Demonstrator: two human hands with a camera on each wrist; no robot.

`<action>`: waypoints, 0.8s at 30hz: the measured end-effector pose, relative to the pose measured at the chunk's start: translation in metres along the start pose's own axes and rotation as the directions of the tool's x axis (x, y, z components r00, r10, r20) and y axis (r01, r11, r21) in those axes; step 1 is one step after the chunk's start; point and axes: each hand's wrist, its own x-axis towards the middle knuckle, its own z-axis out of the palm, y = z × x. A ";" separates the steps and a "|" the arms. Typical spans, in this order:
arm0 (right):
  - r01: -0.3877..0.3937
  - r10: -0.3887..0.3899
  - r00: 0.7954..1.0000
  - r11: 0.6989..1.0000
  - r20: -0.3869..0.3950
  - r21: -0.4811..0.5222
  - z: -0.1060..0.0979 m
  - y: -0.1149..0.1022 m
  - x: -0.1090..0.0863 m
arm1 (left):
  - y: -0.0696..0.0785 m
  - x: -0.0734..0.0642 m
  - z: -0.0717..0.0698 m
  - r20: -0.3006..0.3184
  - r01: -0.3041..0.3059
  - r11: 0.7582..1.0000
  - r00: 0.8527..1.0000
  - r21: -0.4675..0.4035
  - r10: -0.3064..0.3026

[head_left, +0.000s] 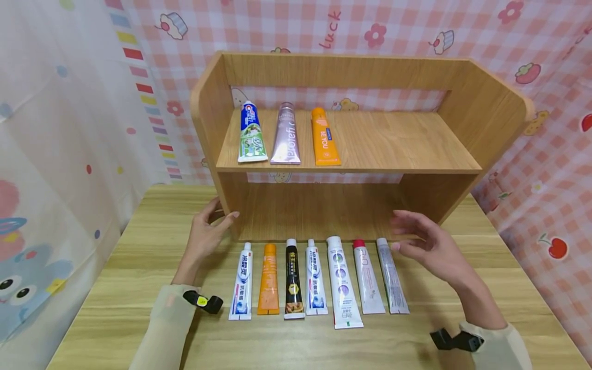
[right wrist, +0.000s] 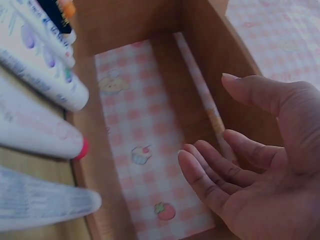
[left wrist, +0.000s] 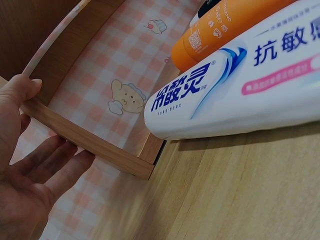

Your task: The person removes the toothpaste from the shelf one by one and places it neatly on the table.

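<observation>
My left hand (head_left: 206,232) holds the lower left side panel of a two-tier wooden shelf (head_left: 490,110). In the left wrist view, its thumb lies on one face of the panel and the fingers on the other. My right hand (head_left: 432,249) hovers before the lower tier's right end, with fingers loosely bent and nothing between them. Nearest to it lies a grey toothpaste tube (head_left: 393,277), beside a white tube with a red cap (head_left: 368,280). A white and blue toothpaste tube (head_left: 241,282) lies closest to my left hand.
Between these lie an orange tube (head_left: 269,282), a black tube (head_left: 293,280), another white-blue tube (head_left: 316,280) and a large white tube (head_left: 343,288). The upper tier bears a blue-green tube (head_left: 252,133), a lilac tube (head_left: 286,136) and an orange tube (head_left: 325,139). Patterned cloth (head_left: 287,25) hangs behind.
</observation>
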 end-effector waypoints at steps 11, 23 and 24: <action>0.169 -0.168 0.986 0.972 -0.018 0.166 -0.002 -0.033 0.018 | 0.001 0.000 0.000 0.006 0.001 1.000 1.000 -0.020 0.000; 0.294 -0.299 0.954 0.919 -0.021 0.265 -0.005 -0.066 0.037 | 0.000 0.000 0.001 0.000 0.001 1.000 1.000 -0.019 -0.001; 0.300 -0.306 0.952 0.916 -0.020 0.267 -0.006 -0.068 0.038 | 0.000 0.000 0.000 0.001 -0.001 1.000 1.000 -0.017 0.001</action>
